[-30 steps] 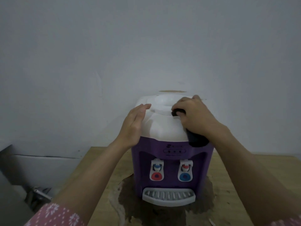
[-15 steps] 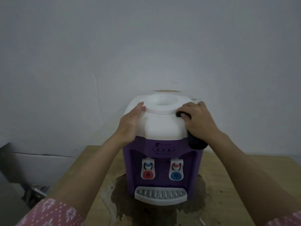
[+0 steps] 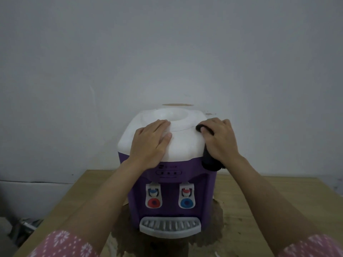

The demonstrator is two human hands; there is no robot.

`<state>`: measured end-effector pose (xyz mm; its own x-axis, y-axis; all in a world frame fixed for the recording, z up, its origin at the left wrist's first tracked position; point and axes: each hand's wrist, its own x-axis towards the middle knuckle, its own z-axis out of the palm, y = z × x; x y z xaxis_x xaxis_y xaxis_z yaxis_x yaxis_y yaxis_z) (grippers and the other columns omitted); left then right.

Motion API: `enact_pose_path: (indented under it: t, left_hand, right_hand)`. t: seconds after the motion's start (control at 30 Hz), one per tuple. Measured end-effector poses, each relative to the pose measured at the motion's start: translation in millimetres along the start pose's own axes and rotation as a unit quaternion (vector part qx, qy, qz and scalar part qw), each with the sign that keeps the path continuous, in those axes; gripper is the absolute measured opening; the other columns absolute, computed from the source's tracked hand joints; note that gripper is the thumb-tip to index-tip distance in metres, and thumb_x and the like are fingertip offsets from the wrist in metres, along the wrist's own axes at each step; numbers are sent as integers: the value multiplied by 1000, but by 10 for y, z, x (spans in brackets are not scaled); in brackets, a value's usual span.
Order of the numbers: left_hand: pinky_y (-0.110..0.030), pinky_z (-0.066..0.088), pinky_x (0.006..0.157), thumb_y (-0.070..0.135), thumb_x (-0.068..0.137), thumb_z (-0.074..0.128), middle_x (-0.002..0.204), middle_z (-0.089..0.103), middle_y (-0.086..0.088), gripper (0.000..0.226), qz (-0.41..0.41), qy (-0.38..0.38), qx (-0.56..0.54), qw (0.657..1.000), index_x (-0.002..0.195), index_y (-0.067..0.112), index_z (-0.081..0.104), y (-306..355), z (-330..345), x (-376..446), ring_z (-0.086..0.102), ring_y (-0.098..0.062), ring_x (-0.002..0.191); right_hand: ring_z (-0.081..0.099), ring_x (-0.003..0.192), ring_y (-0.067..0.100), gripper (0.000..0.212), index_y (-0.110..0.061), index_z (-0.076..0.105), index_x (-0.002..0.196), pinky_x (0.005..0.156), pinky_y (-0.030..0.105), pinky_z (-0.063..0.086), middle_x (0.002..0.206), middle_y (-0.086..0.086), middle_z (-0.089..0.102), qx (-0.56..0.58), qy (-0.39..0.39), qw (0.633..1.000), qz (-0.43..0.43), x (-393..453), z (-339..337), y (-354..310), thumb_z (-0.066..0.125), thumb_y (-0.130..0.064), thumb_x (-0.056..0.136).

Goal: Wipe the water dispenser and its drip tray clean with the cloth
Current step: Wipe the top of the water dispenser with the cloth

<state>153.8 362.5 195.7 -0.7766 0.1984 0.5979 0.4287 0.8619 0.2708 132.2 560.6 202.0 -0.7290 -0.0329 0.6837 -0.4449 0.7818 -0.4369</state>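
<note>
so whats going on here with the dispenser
A person is wiping a purple and white water dispenser on a wooden table. The left hand lies flat on the white top, steadying it, while the right hand presses a dark cloth against the top's right edge. The grey drip tray sits untouched.

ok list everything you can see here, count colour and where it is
water dispenser: one, purple body with white top, on the table, centre
taps: two, white, on the dispenser front; red button left, blue button right
drip tray: one, grey, at the dispenser's base, front
cloth: one, dark, on the dispenser's top right corner under the right hand
table: one, light wood, against the wall
dark patch: one, brownish, on the table around the dispenser's base
wall: one, pale grey, behind
left hand: flat on the white top
right hand: holds the cloth
sleeves: two, pink patterned, bottom corners
</note>
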Motion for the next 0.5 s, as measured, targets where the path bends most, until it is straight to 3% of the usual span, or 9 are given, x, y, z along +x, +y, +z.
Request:
enact_pose_path:
  t: [0.07, 0.17, 0.23, 0.3, 0.37, 0.5]
  left_hand:
    - [-28, 28, 96, 41, 88, 21, 127, 54, 6, 54, -23, 15, -32, 999, 123, 19, 54, 49, -28, 65, 47, -15, 116]
    - [-30, 33, 81, 36, 87, 22, 99, 54, 4, 47, -56, 30, -42, 997, 99, 14, 61, 155, -50, 230, 50, -20, 95]
    - [-29, 31, 81, 35, 87, 20, 104, 54, 3, 47, -40, 36, -17, 998, 102, 15, 61, 171, -14, 270, 48, -20, 100]
    - [-31, 30, 94, 36, 89, 19, 124, 52, 6, 50, -14, 17, -9, 1000, 115, 18, 58, 145, 23, 250, 44, -17, 117]
    - [-32, 26, 105, 38, 90, 17, 133, 50, 9, 53, -2, -9, 1, 1000, 125, 22, 53, 109, 40, 247, 40, -12, 126]
    - [-29, 25, 106, 39, 90, 16, 134, 51, 10, 55, -11, -21, 12, 1000, 129, 23, 51, 95, 48, 275, 41, -9, 126]
  right_hand:
    - [45, 101, 26, 25, -16, 68, 102, 83, 32, 36, 111, 2, 63, -21, -21, 999, 29, 111, -31, 13, 45, -16, 91]
    - [51, 93, 28, 26, -15, 69, 97, 80, 37, 40, 103, 2, 66, -22, -7, 996, -87, 46, 11, -229, 46, -19, 86]
    - [50, 84, 24, 31, -15, 70, 94, 71, 35, 41, 97, 0, 66, -3, -22, 985, -171, -132, 74, -357, 44, -22, 79]
    - [47, 83, 20, 35, -15, 70, 94, 69, 31, 38, 97, -2, 65, 24, -27, 982, -185, -215, 95, -352, 41, -24, 75]
    - [45, 82, 16, 37, -16, 72, 92, 69, 30, 36, 96, -3, 67, 49, -12, 985, -167, -140, 92, -242, 39, -24, 76]
    - [42, 86, 15, 43, -19, 75, 91, 77, 19, 36, 96, -8, 66, 95, -12, 993, -65, 61, 42, -38, 35, -29, 76]
